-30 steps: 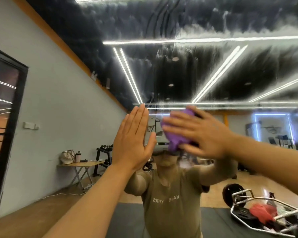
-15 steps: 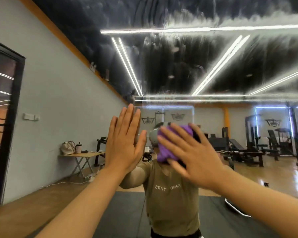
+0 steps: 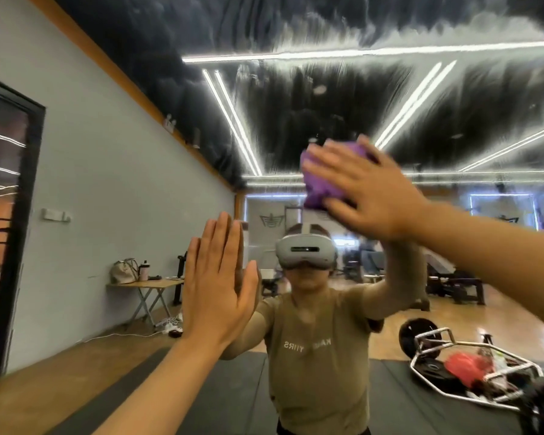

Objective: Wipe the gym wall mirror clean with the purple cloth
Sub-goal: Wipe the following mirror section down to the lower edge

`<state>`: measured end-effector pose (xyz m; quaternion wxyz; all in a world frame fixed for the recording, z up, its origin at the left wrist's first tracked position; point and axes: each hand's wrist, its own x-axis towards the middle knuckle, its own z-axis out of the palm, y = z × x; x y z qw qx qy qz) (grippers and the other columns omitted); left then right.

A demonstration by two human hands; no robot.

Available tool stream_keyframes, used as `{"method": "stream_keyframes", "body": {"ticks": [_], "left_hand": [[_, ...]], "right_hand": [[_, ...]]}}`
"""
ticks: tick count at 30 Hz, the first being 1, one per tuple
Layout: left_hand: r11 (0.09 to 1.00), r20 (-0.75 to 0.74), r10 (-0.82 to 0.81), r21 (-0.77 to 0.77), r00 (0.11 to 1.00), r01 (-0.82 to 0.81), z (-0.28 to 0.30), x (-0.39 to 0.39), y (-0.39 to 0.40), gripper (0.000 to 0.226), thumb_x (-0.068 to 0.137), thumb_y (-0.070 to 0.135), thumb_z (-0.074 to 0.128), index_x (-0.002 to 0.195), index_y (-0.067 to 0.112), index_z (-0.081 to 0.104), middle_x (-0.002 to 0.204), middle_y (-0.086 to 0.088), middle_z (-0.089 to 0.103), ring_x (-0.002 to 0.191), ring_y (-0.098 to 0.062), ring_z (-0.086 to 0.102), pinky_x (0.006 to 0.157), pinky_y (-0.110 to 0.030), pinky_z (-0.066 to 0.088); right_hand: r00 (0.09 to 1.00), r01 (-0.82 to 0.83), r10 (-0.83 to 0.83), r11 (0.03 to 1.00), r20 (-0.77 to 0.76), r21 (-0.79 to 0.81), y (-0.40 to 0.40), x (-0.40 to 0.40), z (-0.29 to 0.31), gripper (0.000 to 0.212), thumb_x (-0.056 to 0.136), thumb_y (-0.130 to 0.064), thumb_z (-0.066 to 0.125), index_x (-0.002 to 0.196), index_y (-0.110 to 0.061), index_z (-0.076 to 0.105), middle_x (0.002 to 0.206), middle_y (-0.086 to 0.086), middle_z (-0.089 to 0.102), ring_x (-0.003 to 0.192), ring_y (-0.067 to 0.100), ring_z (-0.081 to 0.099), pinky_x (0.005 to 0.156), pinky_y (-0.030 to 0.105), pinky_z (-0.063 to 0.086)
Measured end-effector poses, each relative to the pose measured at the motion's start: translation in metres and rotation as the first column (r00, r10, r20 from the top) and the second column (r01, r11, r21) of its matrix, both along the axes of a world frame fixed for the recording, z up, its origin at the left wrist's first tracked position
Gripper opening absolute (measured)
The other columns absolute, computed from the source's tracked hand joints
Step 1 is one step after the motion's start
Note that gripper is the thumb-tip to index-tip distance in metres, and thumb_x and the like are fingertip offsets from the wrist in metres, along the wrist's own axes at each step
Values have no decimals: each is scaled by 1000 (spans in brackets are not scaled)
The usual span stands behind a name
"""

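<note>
Smeared wall mirror (image 3: 327,98): streaks are seen across its upper half. Crumpled purple cloth (image 3: 319,189): pressed to the glass at 1 o'clock under the right hand (image 3: 371,196), fingers spread. Left hand (image 3: 217,287): laid flat at 8 o'clock, fingers pressed together.

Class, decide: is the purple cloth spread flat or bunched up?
Bunched up: the purple cloth shows as a crumpled wad under the right hand, pressed against the mirror.
</note>
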<state>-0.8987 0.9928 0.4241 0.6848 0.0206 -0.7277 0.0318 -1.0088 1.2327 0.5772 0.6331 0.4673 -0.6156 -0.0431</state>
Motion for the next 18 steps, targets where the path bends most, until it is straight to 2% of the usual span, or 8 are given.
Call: {"method": "stream_keyframes", "body": {"ticks": [4, 8, 11, 14, 18], "left_hand": [[999, -9, -15, 29, 1000, 15, -1, -7, 9, 70, 103, 44, 32, 162, 12, 14, 170, -1, 7, 156, -14, 3, 126, -35, 1], [999, -18, 11, 38, 1000, -10, -2, -10, 9, 70, 102, 44, 32, 161, 9, 16, 170, -4, 9, 156, -16, 5, 126, -36, 1], [999, -21, 24, 27, 999, -23, -3, -11, 8, 70, 102, 44, 32, 161, 8, 17, 169, -6, 11, 156, -16, 6, 126, -37, 3], [997, -13, 21, 70, 1000, -20, -3, -12, 13, 71, 103, 46, 29, 161, 9, 14, 170, -5, 9, 156, -16, 3, 127, -37, 0], [978, 1, 48, 205, 999, -47, 2, -17, 37, 68, 103, 45, 20, 162, 16, 2, 170, -4, -3, 156, -15, -8, 126, -38, -8]], "right_hand": [[990, 41, -8, 971, 140, -237, 10, 0, 39, 66, 99, -54, 20, 161, -32, 22, 168, -9, 17, 156, 15, 13, 126, 46, 0], [987, -6, 64, 930, 146, -367, 0, 4, 0, 64, 102, -51, 23, 161, -27, 24, 168, -4, 19, 156, 16, 12, 126, 48, 2], [993, -23, 53, 965, 107, -262, 11, 0, -69, 62, 104, -49, 30, 160, -23, 29, 168, 0, 22, 156, 21, 15, 125, 53, 9], [997, 54, -48, 991, 57, -122, 32, -9, -144, 62, 104, -51, 31, 160, -25, 28, 168, 1, 21, 156, 23, 17, 123, 56, 14], [993, 119, -119, 993, 3, 18, 52, -16, -193, 63, 105, -51, 33, 162, -27, 23, 170, -2, 17, 156, 21, 17, 125, 53, 8]]}}
